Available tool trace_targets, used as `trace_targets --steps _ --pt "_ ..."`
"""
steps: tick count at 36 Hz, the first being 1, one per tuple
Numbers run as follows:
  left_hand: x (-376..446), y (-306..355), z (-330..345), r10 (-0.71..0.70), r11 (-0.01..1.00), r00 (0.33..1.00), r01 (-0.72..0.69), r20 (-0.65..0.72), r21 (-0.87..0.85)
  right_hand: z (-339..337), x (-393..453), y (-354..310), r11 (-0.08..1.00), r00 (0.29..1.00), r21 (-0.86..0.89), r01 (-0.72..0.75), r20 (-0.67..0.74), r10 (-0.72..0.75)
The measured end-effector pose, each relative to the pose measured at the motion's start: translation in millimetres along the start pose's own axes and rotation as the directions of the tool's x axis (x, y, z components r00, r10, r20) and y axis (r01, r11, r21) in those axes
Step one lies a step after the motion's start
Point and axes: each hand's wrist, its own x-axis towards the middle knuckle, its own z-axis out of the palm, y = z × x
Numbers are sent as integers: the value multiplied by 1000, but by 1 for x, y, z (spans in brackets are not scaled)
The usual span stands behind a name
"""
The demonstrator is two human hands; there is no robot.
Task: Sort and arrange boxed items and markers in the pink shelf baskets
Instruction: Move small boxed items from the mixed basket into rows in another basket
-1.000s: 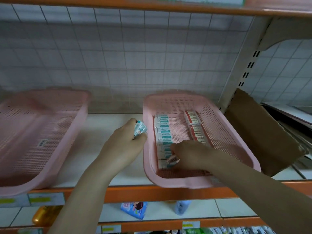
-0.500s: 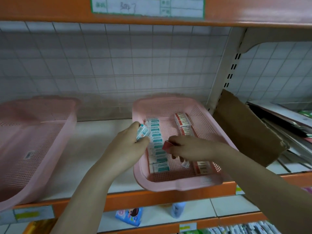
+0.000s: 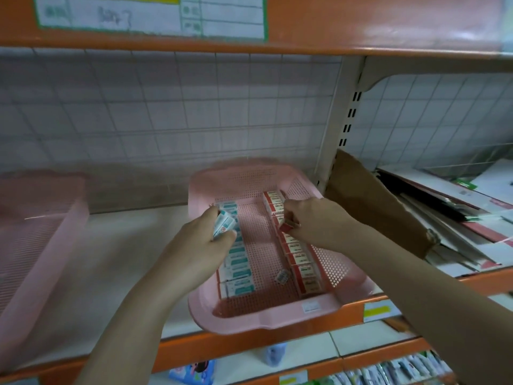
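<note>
Shop shelving, white deck with orange edge strips, wire-grid back panel; two pink perforated baskets on deck

Right-hand pink basket [image 3: 277,323] sits at centre, front lip over the shelf edge [image 3: 249,343]; second pink basket [image 3: 41,245] at 9 o'clock, well apart. Teal-and-white boxes [image 3: 238,273] run in a row along the basket's left side, red-and-white boxes [image 3: 301,262] in a row along its right side, bare mesh between them with one small loose label [image 3: 281,276]. Left hand [image 3: 202,245] over the left rim, fingers curled round a few teal-and-white boxes [image 3: 223,225]. Right hand [image 3: 313,220] at 1 o'clock of it, over the red row, fingertips pinching one red box [image 3: 287,226]. Brown cardboard sheet [image 3: 374,204] leans at 3 o'clock beside the upright [image 3: 341,120]
</note>
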Motion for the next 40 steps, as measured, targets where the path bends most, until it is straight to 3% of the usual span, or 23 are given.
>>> trace_targets --steps 3,6,14,19,27,40 --pt "2 -1 1 5 1000 1000 -5 3 11 9 9 3 987 1000 -157 9 9 -8" --pt "4 -1 0 12 1000 1000 -12 -4 3 20 19 7 980 1000 -201 3 -6 -5" --pt "8 -1 -5 -16 1000 1000 16 8 -1 20 26 14 999 985 50 1 171 -9" --pt "14 -2 -4 -28 1000 1000 28 15 -9 19 29 17 996 977 93 8 213 -28" --pt "23 -3 -10 -19 1000 1000 19 18 19 20 47 14 999 995 28 -27 93 24" --pt "27 -13 -13 -20 1000 1000 20 -5 10 29 66 15 998 993 -6 -56 102 57"
